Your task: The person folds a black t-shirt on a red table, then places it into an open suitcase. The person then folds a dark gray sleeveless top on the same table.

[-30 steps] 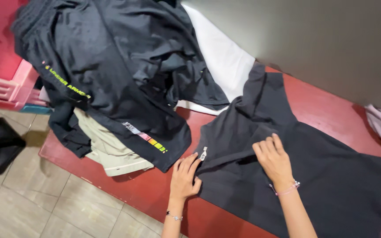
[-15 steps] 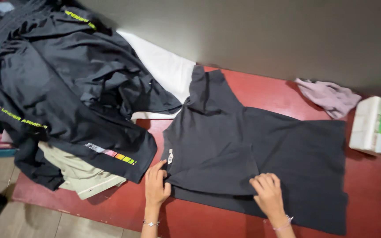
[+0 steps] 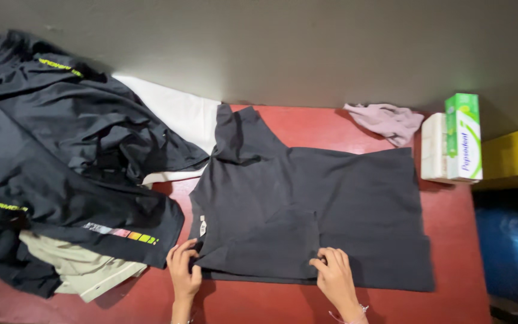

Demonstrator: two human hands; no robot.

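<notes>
You are looking down on a red table [image 3: 355, 126] set against a grey wall [image 3: 307, 48], and the biggest thing on it is a heap of dark clothes [image 3: 61, 156] at the left, with a white garment [image 3: 178, 114] and a pale beige one [image 3: 85, 273] showing from under it. Next in size is the dark grey T-shirt [image 3: 331, 204], laid flat across the middle of the table with one sleeve folded in over its body and the other sleeve pointing toward the wall. Beyond it, near the wall, lies a crumpled mauve cloth [image 3: 385, 120], and just to its right stand a white box [image 3: 434, 147] and a green-and-white carton [image 3: 464, 135], touching each other. Your left hand [image 3: 184, 273] pinches the shirt's near edge by the collar, fingers curled on the fabric. Your right hand [image 3: 334, 279] presses on the folded-in sleeve near its edge, fingers bent and close together; whether it grips or only pins the cloth, you cannot tell.
</notes>
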